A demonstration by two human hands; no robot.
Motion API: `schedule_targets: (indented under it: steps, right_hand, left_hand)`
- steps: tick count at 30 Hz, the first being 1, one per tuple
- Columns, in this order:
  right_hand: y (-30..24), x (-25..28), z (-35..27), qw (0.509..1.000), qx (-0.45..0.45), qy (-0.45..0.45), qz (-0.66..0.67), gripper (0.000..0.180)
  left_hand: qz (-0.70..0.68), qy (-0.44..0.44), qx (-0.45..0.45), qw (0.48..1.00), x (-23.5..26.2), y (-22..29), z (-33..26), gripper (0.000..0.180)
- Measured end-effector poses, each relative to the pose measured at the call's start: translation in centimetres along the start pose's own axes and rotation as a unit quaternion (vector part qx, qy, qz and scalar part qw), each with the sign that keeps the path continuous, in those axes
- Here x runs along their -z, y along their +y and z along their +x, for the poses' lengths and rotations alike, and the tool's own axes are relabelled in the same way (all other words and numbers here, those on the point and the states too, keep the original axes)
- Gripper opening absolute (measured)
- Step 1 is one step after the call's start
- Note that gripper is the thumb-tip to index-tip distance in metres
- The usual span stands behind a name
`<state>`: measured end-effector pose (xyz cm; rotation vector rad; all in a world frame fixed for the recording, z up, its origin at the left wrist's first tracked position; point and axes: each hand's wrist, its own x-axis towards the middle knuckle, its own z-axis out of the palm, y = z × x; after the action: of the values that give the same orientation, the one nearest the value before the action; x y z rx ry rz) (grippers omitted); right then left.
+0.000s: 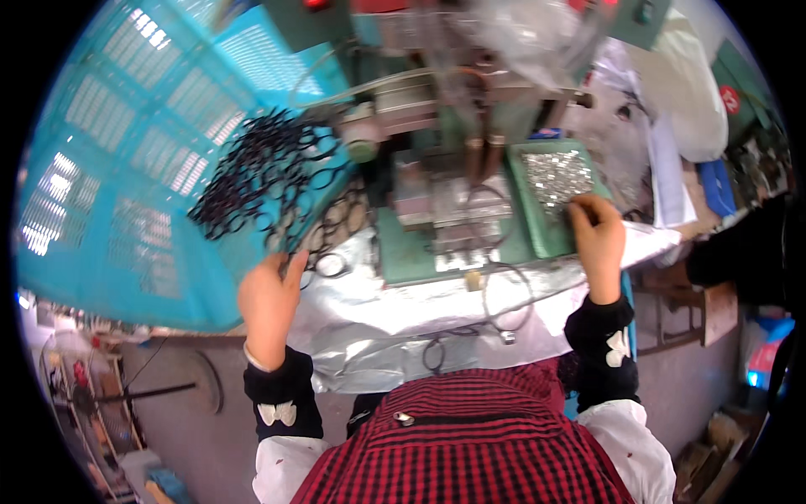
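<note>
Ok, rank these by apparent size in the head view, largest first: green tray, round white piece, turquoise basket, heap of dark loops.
1. Turquoise basket
2. Heap of dark loops
3. Green tray
4. Round white piece

I see a turquoise basket (pixel 101 248) and black rings (pixel 252 172) upper left, green tray (pixel 550 241) upper right, red-and-black checked garment (pixel 470 449) bottom centre.

This looks like a workshop or small factory. A bench machine (pixel 449 203) with two copper-coloured rods (pixel 476 160) pointing down shows it. Left of the machine is a big blue plastic crate (pixel 126 197) with a heap of dark rings (pixel 256 168). Right of it is a green tray (pixel 547 244) with lots of tiny shiny metal bits (pixel 556 175)
</note>
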<state>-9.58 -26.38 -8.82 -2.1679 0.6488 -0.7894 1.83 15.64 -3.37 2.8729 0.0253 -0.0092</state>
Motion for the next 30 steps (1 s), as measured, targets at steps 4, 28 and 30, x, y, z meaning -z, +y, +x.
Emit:
schedule_targets:
  steps: [4,28,30]
  right_hand:
    - [0.0,0.5,-1.0,0.995,0.073,-0.019,-0.066,0.010]
    - [-12.2,-3.8,0.2,0.922,0.083,-0.079,0.369,0.024]
    - [-13.5,-4.1,0.0,0.906,0.015,-0.105,0.409,0.034]
  left_hand:
    - [-0.018,0.097,-0.109,0.989,-7.0,-0.2,2.3,0.040]
    - [-0.649,0.241,-0.295,0.659,2.1,9.2,0.7,0.020]
    - [-0.623,0.215,-0.421,0.624,4.7,11.9,-0.8,0.011]
